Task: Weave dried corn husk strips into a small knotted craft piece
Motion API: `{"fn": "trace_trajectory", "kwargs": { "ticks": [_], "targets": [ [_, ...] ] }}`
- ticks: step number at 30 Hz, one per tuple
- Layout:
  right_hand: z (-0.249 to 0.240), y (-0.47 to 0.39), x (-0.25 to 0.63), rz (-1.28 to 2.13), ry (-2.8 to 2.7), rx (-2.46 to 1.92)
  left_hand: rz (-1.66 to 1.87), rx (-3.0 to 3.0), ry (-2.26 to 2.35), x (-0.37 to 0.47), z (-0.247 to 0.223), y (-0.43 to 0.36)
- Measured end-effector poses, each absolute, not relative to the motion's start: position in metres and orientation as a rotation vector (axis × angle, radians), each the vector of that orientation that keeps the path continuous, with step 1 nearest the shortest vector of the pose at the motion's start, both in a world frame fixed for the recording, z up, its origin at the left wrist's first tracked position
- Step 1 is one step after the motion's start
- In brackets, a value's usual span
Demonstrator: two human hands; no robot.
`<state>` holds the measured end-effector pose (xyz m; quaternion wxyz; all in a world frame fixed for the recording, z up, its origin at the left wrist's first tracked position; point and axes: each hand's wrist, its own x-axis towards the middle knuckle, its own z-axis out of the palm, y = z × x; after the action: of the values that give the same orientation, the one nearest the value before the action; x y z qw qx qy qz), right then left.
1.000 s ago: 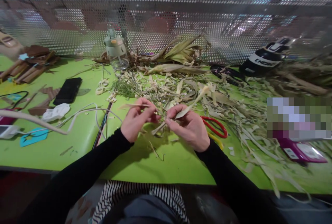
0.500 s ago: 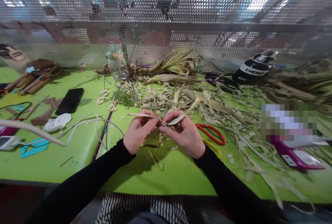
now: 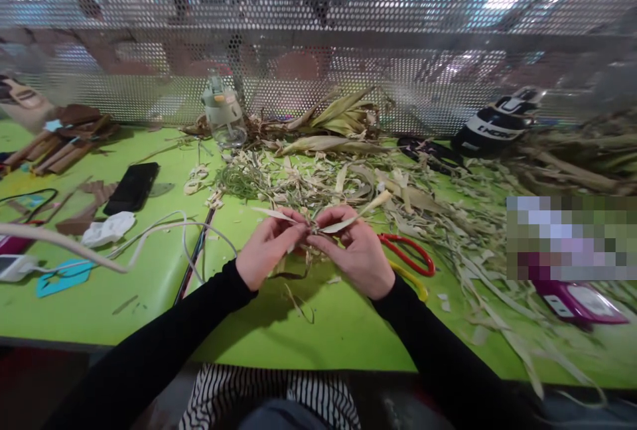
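While ends splayed free, pale husk strips (image 3: 343, 225) sat left of the red loop (image 3: 409, 255) | left hand (image 3: 266, 249), right hand (image 3: 359, 254): fingers (image 3: 289, 237) pinched onto strips | gathered there, seemingly unfinished; loose shreds (image 3: 311, 179) lay behind-left of the loop

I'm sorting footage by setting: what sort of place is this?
Probably a craft workspace, though I can't be sure. Dried plant strips litter a bright green table, and a perforated screen stands along its far edge.
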<state>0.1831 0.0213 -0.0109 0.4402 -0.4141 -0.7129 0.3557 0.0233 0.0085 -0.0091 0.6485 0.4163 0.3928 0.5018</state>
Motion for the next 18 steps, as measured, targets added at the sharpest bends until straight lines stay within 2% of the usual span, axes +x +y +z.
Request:
{"fn": "trace_trajectory", "kwargs": {
  "ticks": [4, 8, 18],
  "targets": [
    [-0.008, 0.023, 0.184, 0.996, -1.765, -1.005, 1.001, 0.993, 0.894, 0.020, -0.010, 0.012],
    [-0.005, 0.025, 0.189, 1.148, -1.737, -0.967, 1.025, 0.910, 0.866, 0.019, -0.012, 0.014],
    [-0.007, 0.030, 0.190, 1.158, -1.646, -0.974, 1.017, 0.935, 0.949, 0.018, -0.010, 0.013]
  ]
}}
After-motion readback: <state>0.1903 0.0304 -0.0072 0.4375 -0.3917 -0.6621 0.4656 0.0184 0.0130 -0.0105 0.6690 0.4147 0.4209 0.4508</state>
